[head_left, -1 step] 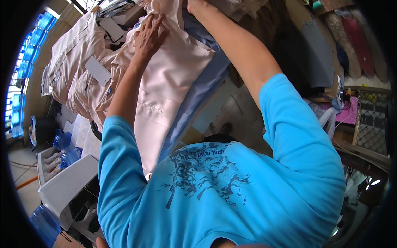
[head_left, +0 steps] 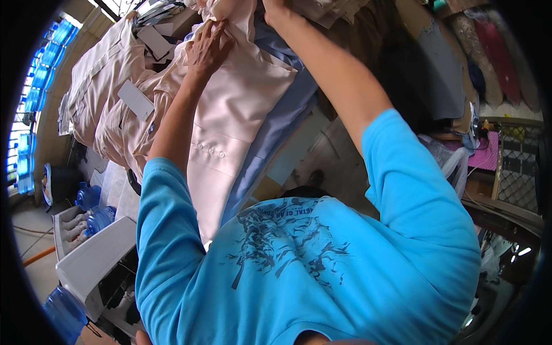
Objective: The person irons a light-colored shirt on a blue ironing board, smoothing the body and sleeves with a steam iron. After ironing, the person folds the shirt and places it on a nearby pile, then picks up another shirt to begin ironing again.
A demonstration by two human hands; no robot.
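Note:
A pale pink garment (head_left: 230, 109) with a short row of small buttons hangs down in front of me, its lower end reaching to my shirt. My left hand (head_left: 208, 50) lies on its upper part, fingers spread over the cloth. At the upper edge of the picture, my right hand (head_left: 275, 10) is beside the garment's right side. Its fingers are mostly out of frame or hidden, so what they hold cannot be made out. A blue-grey garment (head_left: 276, 132) shows beneath and to the right of the pink one.
Left of my arm are heaped pale garments (head_left: 109, 75), with a white tag (head_left: 136, 100) hanging on them. A white cabinet-like box (head_left: 98, 259) and blue water jugs (head_left: 63, 310) stand lower left. Grey fabric (head_left: 440, 75) hangs at right, near a mesh panel (head_left: 519, 167).
My right hand has come slightly down and to the right, showing a little more of itself. My left hand stays on the pink garment.

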